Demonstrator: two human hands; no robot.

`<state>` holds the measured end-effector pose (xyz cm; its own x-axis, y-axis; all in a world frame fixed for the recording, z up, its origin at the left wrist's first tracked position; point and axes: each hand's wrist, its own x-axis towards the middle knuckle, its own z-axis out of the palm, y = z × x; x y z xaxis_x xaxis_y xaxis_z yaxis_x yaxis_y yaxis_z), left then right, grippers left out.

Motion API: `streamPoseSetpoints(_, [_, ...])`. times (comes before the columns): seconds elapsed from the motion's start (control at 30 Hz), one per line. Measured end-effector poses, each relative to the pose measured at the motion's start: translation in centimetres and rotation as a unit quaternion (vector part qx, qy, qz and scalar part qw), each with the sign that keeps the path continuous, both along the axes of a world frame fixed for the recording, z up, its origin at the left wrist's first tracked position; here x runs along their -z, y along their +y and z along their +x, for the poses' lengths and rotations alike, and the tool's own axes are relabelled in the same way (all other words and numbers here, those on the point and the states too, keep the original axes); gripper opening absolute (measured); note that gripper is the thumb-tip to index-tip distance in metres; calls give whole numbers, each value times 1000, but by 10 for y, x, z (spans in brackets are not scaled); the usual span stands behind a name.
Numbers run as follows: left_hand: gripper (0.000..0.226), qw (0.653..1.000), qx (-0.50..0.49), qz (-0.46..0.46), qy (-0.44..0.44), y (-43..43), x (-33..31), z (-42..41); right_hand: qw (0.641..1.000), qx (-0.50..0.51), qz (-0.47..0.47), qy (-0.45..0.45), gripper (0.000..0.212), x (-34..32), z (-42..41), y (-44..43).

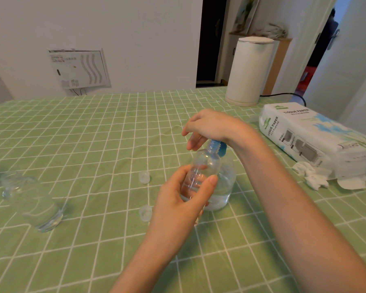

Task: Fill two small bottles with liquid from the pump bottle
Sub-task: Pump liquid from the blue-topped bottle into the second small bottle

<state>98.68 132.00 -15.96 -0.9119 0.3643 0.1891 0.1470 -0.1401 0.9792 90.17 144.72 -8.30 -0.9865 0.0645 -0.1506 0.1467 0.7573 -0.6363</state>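
My left hand [184, 199] grips a small clear bottle [201, 166], held upright with its open neck right under the blue pump head [219, 145]. The small bottle holds a little clear liquid at its bottom. Behind it stands the clear pump bottle [225, 185], partly filled with liquid. My right hand [207, 126] rests on top of the pump head, palm down, fingers loosely hanging over it. Two small clear caps [144, 177] [145, 212] lie on the cloth to the left. A second clear bottle [33, 199] lies on its side at the far left.
A green checked tablecloth [93, 144] covers the table. A tissue paper pack [313, 136] and crumpled tissues [313, 176] lie at the right. A white cylindrical appliance [249, 70] with a black cord stands at the back right.
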Motion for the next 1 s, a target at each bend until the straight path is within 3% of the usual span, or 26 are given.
streamPoseSetpoints(0.2, [27, 1000, 4, 0, 8, 1, -3, 0, 998, 3, 55, 16, 34, -14, -5, 0])
streamPoseSetpoints(0.53, [29, 1000, 3, 5, -5, 1, -4, 1, 999, 4, 37, -2, 24, -11, -3, -1])
streamPoseSetpoints(1.0, [31, 1000, 3, -4, -3, -1, -1, 1, 1000, 3, 30, -6, 27, -5, 1, -1])
